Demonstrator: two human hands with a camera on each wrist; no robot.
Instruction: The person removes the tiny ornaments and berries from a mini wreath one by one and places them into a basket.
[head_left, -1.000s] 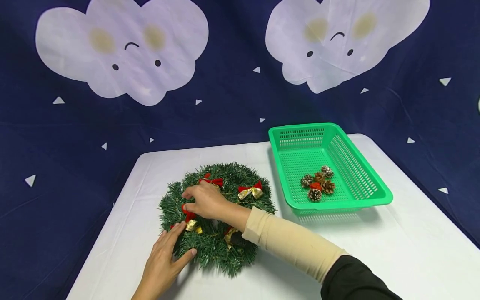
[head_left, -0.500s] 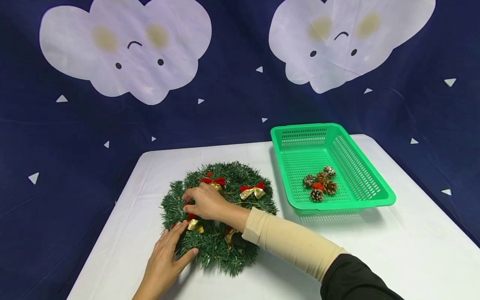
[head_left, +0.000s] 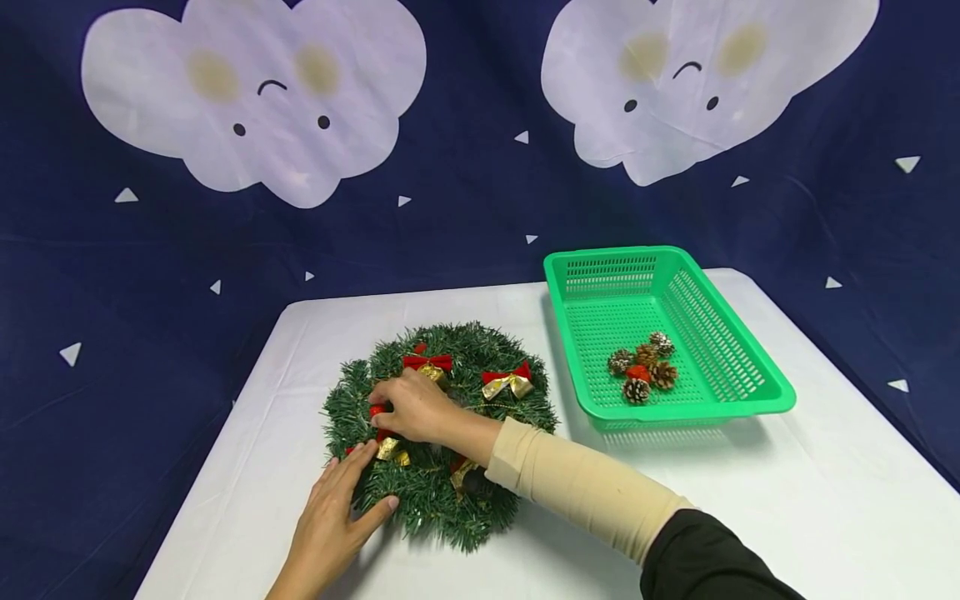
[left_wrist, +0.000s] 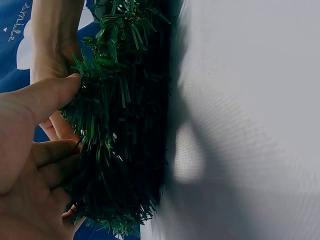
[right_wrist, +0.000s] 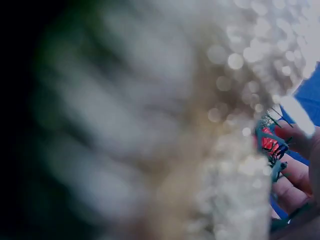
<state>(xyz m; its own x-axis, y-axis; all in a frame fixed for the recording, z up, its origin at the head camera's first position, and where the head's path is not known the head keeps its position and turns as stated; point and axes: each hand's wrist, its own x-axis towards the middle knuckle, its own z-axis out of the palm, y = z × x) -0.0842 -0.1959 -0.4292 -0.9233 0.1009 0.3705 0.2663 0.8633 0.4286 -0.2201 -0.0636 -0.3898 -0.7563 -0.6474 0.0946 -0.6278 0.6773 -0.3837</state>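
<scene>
A green tinsel wreath (head_left: 442, 517) lies on the white table, set with red-and-gold bows such as the one at its upper right (head_left: 506, 382). My right hand (head_left: 416, 407) reaches over its left part, fingers curled, pinching a small red ornament (head_left: 377, 411) between thumb and fingers. In the right wrist view the red ornament (right_wrist: 270, 142) looks bumpy among green sprigs; a blurred glittery surface hides most else. At the lower left edge, my left hand (head_left: 330, 508) rests on the wreath with fairly straight fingers and its thumb spread. The left wrist view shows that thumb against the tinsel.
A green perforated basket (head_left: 678, 408) stands on the right of the table (head_left: 810, 492), holding several pinecones (head_left: 662, 375) and a red piece (head_left: 637, 372). Behind the table hangs a dark blue cloth (head_left: 465, 242) with clouds. A gold bow sits under my right wrist.
Both hands keep nearly the same place on the wreath. More of the red ornament shows between my right thumb and fingers. The whole head view has shifted slightly.
</scene>
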